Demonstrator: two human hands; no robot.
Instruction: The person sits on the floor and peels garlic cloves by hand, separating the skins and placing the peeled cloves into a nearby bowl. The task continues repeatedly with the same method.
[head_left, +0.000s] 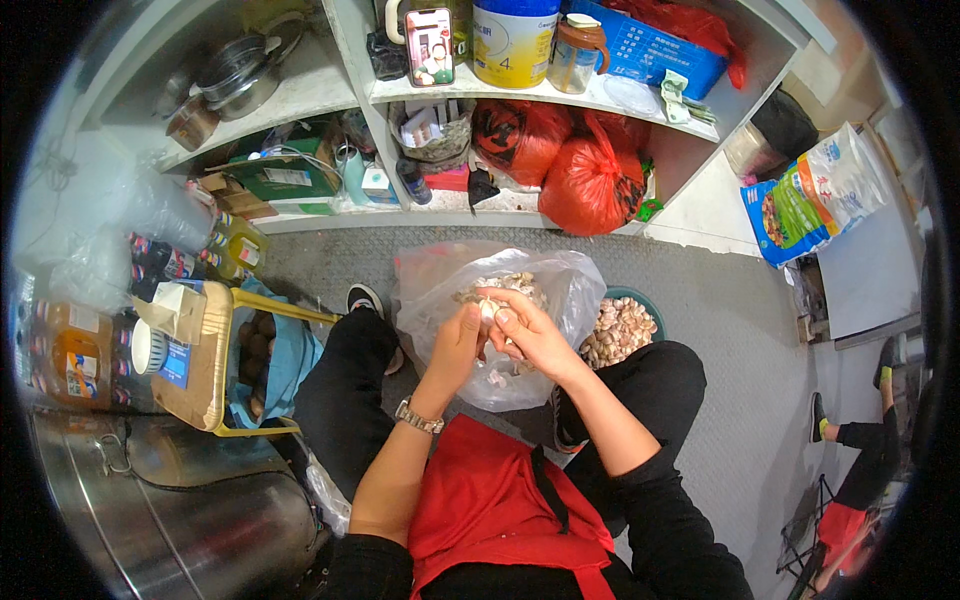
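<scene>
Left hand (459, 338), right hand (535, 335) on garlic (489, 310), printed blue-yellow tin (514, 48)

We are looking through a head-worn fisheye, the left of a pair, steeply down past the apron (470, 500); we are seeing the left hand (458, 342) and right hand (535, 337) close below, near the middle of the view; the shelves (310, 106) are standing farther off along the top; straight edges are bending toward the dark, rounded rim.
</scene>
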